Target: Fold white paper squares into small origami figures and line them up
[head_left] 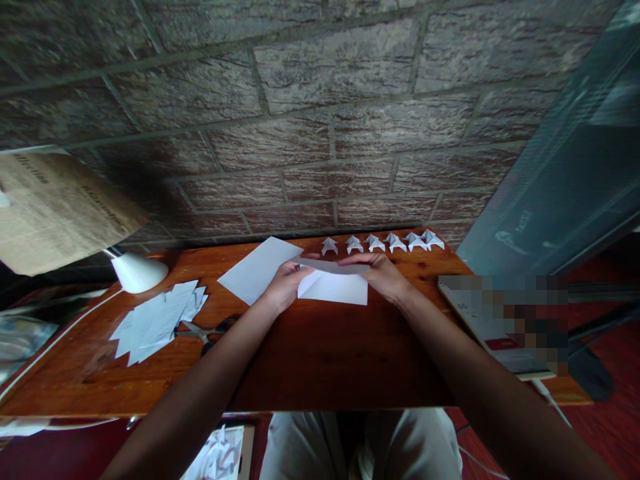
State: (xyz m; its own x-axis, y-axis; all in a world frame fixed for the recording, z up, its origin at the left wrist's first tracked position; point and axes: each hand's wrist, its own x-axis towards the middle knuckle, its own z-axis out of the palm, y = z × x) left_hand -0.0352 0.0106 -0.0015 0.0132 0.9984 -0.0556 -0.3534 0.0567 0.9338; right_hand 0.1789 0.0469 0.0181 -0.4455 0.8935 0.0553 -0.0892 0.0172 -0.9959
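Note:
Between my two hands is a white sheet of paper [336, 288], its far side bent up and over. My left hand [287, 285] grips the sheet's left edge, fingers partly behind it. On the right edge, my right hand [381, 275] holds the paper with thumb and fingers closed on it. Another white sheet [257, 270] lies flat on the table just left of my left hand. Behind my hands, several small folded paper figures [375, 243] stand in a row along the wall side.
A pile of cut paper pieces [150, 327] lies at left, beside scissors [200, 330]. A lamp with a white base [140, 272] stands behind it. On the right is a flat box-like item [480, 327], partly blurred. A container of paper scraps [245, 453] sits below the wooden table [340, 360].

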